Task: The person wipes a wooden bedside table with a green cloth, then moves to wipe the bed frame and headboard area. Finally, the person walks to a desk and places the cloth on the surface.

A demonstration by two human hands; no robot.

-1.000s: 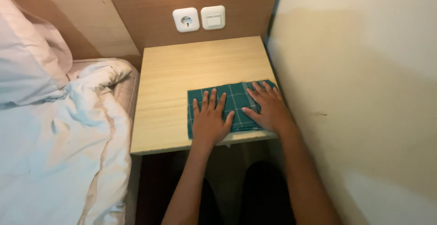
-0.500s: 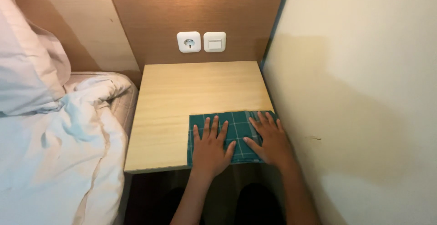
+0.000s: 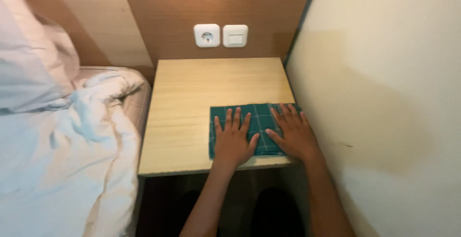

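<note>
Both hands lie palm-down on a folded green cloth (image 3: 257, 129) with thin pale check lines. Left hand (image 3: 234, 141): fingers spread moderately and flat, thumb angled out to the right, gripping nothing. Right hand (image 3: 294, 134): fingers likewise fanned and pressed flat, thumb pointing toward the left hand; nothing is held. The two thumbs sit near each other with a strip of cloth between them.

The cloth rests at the near right corner of a light wooden bedside table (image 3: 201, 102), its front edge close to the table's front edge and its right end near the cream wall (image 3: 384, 98). Pressing it well calls for even weight through the whole palm, with strokes running from the middle outward so creases leave by the edges, and care that the cloth does not slide off the front.

A white socket (image 3: 207, 35) and a white switch (image 3: 235, 35) sit on the brown panel behind. White bedding (image 3: 72, 146) and a pillow (image 3: 29, 69) lie to the left.

The number of folded layers cannot be told; the palms hide much of the cloth, and its right end possibly runs under the right hand. Below the table all is dark.
</note>
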